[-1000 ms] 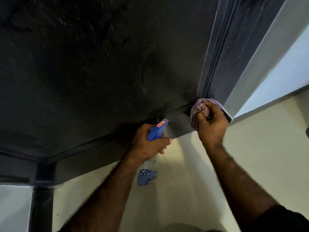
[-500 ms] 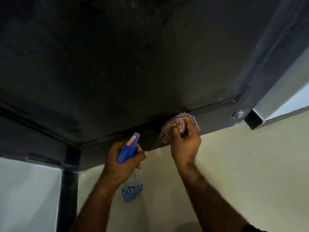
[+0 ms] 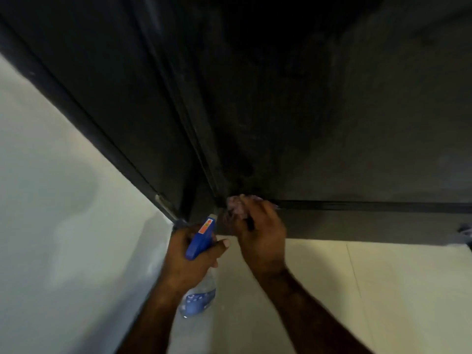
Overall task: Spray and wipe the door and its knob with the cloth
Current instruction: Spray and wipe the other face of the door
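Head view, near to far. Two bare forearms entering from the bottom edge, rising toward the door's foot. Left hand [image 3: 190,259] wrapped round the neck of a spray bottle [image 3: 198,297], grip closed on it, thumb laid across the front; blue trigger head [image 3: 201,236] with an orange label pointing up toward the door, clear body with a blue label hanging below the fist. Right hand [image 3: 260,235] just beside the left, fingers curled round a bunched pinkish checked cloth [image 3: 237,204], grip closed on it. Cloth pressed against the lower left corner of the dark door [image 3: 332,111], at the meeting of the vertical moulding and the horizontal groove along the bottom rail. Pale tiled floor [image 3: 357,290] beneath both arms, with a thin joint line running away to the right. White wall [image 3: 51,187] to the left, bordered by the dark door frame [image 3: 107,103]. Small metal fitting [image 3: 166,204] at the foot of the frame, detail blurred. Door surface dull, faintly smeared, filling the upper part of the view. Knob not in view.
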A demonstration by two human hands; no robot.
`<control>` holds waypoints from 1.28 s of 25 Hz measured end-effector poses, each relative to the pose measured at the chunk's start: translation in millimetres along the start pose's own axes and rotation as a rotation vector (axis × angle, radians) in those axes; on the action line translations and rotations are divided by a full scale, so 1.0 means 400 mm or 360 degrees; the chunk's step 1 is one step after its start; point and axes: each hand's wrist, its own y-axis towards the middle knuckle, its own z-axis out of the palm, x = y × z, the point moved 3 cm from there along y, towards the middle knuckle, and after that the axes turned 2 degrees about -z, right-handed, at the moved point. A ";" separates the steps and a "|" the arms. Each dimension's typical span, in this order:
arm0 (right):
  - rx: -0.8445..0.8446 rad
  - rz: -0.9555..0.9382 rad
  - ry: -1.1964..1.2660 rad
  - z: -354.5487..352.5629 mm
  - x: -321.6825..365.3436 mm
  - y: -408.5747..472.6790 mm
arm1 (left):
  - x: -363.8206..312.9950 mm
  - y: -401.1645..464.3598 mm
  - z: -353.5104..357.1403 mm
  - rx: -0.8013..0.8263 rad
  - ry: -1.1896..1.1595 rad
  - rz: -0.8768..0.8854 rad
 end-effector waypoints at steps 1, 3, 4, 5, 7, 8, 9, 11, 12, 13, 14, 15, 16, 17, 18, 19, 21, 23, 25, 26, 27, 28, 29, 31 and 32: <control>-0.0139 -0.0120 -0.0002 -0.047 0.047 0.039 | -0.002 0.010 -0.003 -0.0021 -0.0015 -0.0022; -0.0343 -0.0484 -0.0030 -0.130 0.174 0.151 | -0.003 0.032 -0.004 -0.0050 -0.0112 -0.0101; -0.0415 -0.0705 -0.0069 -0.152 0.242 0.218 | -0.002 0.043 -0.006 -0.0060 -0.0200 -0.0139; -0.0444 -0.0912 -0.0132 -0.161 0.299 0.284 | -0.005 0.049 -0.005 -0.0063 -0.0295 -0.0149; -0.0304 -0.1368 -0.0372 -0.135 0.350 0.379 | -0.009 0.046 -0.008 -0.0051 -0.0405 -0.0104; -0.0138 -0.1601 -0.0511 -0.115 0.335 0.391 | -0.019 0.039 -0.008 -0.0040 -0.0422 -0.0077; 0.0101 -0.1820 -0.0659 -0.096 0.295 0.374 | -0.025 0.028 -0.003 -0.0019 -0.0457 -0.0081; 0.0734 -0.2169 -0.1029 -0.056 0.210 0.284 | -0.023 -0.005 -0.005 -0.0034 -0.0525 -0.0250; 0.0941 -0.2264 -0.1187 -0.051 0.193 0.260 | -0.023 -0.024 -0.009 -0.0042 -0.0517 -0.0348; 0.1011 -0.2323 -0.1252 -0.055 0.207 0.269 | -0.027 -0.041 -0.014 -0.0038 -0.0487 -0.0387; 0.0938 -0.2345 -0.1206 -0.064 0.250 0.300 | -0.025 -0.053 -0.015 -0.0028 -0.0465 -0.0373; 0.0779 -0.2308 -0.1085 -0.077 0.323 0.350 | -0.028 -0.063 -0.027 -0.0041 -0.0475 -0.0328; 0.0555 -0.2233 -0.0939 -0.100 0.399 0.409 | -0.033 -0.071 -0.045 -0.0085 -0.0514 -0.0289; 0.0306 -0.2155 -0.0850 -0.124 0.461 0.462 | -0.035 -0.078 -0.064 -0.0141 -0.0569 -0.0273; 0.0110 -0.2104 -0.0835 -0.138 0.492 0.497 | -0.037 -0.084 -0.080 -0.0181 -0.0627 -0.0263; 0.0015 -0.2089 -0.0868 -0.143 0.486 0.505 | -0.041 -0.086 -0.092 -0.0200 -0.0669 -0.0248; 0.0153 -0.2150 -0.0937 -0.124 0.406 0.449 | -0.063 -0.087 -0.104 -0.0189 -0.0703 -0.0180; 0.0497 -0.2306 -0.1037 -0.091 0.307 0.349 | -0.083 -0.084 -0.110 -0.0197 -0.0684 -0.0132; 0.0858 -0.2399 -0.1154 -0.047 0.216 0.270 | -0.107 -0.083 -0.111 -0.0218 -0.0681 -0.0158; 0.1032 -0.2400 -0.1233 -0.023 0.187 0.239 | -0.118 -0.087 -0.111 -0.0215 -0.0687 -0.0173; 0.1183 -0.2359 -0.1335 -0.008 0.175 0.217 | -0.129 -0.092 -0.114 -0.0217 -0.0695 -0.0184; 0.1298 -0.2300 -0.1415 -0.007 0.178 0.217 | -0.149 -0.097 -0.119 -0.0214 -0.0713 -0.0190; 0.1349 -0.2254 -0.1434 -0.015 0.188 0.228 | -0.164 -0.104 -0.126 -0.0224 -0.0727 -0.0199; 0.1149 -0.2248 -0.1400 -0.069 0.260 0.294 | -0.216 -0.111 -0.144 -0.0237 -0.0743 -0.0156; 0.0917 -0.2235 -0.1308 -0.108 0.326 0.343 | -0.248 -0.110 -0.149 -0.0230 -0.0737 -0.0132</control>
